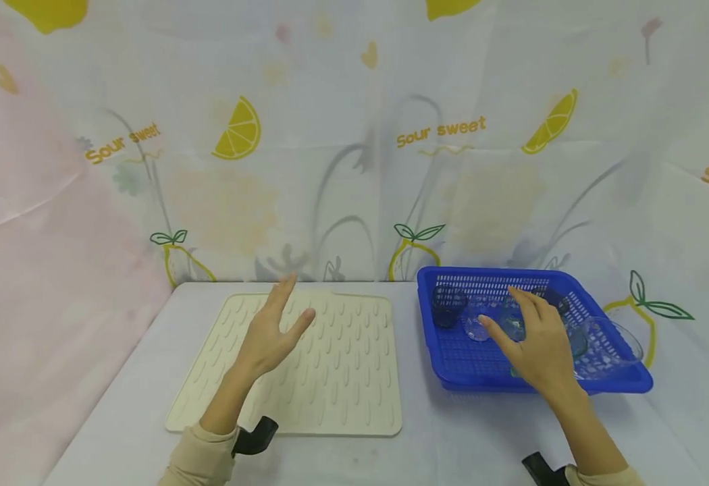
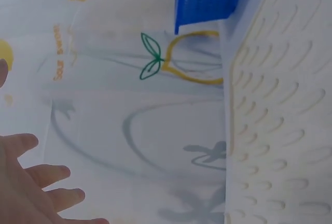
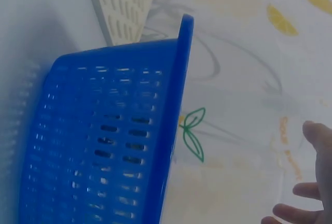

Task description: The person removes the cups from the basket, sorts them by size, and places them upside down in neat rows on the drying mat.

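Observation:
My left hand (image 1: 268, 341) is held over the cream ridged drying mat (image 1: 354, 378), fingers extended and thumb apart, holding nothing. In the left wrist view its spread fingers (image 2: 49, 175) show at the lower left. My right hand (image 1: 537, 347) hovers over the blue plastic basket (image 1: 470, 385), thumb apart from the fingers, with nothing in it. Inside the basket are a dark glass (image 1: 448, 307), a clear glass (image 1: 477, 322) and a large clear bowl (image 1: 610, 347) leaning at the right side. Other glassware there is partly hidden behind my right hand.
The mat and basket stand side by side on a white-covered table (image 1: 439, 445). Behind them hangs a lemon-printed cloth (image 1: 330, 169), and a pinkish cloth (image 1: 44, 304) borders the left. The basket's raised rim (image 3: 179, 105) shows in the right wrist view.

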